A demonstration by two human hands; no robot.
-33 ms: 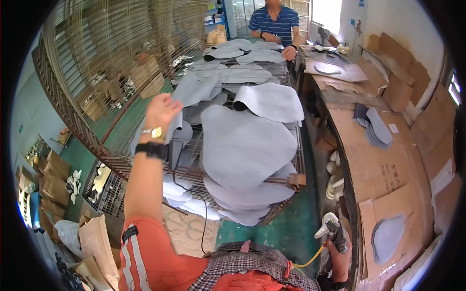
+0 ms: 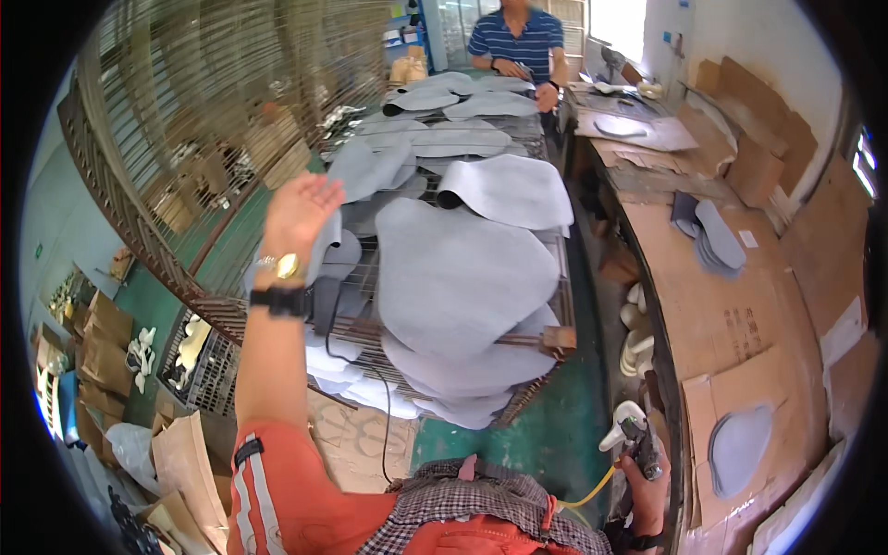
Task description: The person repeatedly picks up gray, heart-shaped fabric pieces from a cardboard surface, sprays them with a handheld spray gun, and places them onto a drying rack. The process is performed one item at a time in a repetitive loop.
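The left hand point(image 2: 301, 205), left of centre, is raised with its fingers loosely spread and grips nothing; whether it brushes the wires behind it I cannot tell. A gold-coloured watch point(image 2: 288, 265) and a black band point(image 2: 280, 301) circle that wrist. The right hand point(image 2: 645, 488), at the lower right, is wrapped around a spray gun point(image 2: 636, 440) with a pale cup, and a yellow hose point(image 2: 592, 492) runs beside it.

Between the hands, in the middle of the frame, a large grey sheet point(image 2: 467, 277) lies flat on a wire rack point(image 2: 368, 282), overlapping others at the near end. Just behind it a curled grey sheet point(image 2: 513, 190) rests with one edge rolled over. More grey sheets point(image 2: 462, 139) cover the rack toward the top of the frame, so much of the laying-out looks done; whether any are coated cannot be told.

Another wire rack point(image 2: 185, 120) leans up across the upper left. On the right, a cardboard-covered bench point(image 2: 768, 310) carries a grey stack point(image 2: 720, 239) and, lower down, more grey pieces point(image 2: 742, 449), all off the rack and seemingly left over. At the top, a co-worker point(image 2: 518, 42) stands by the rack's far end.
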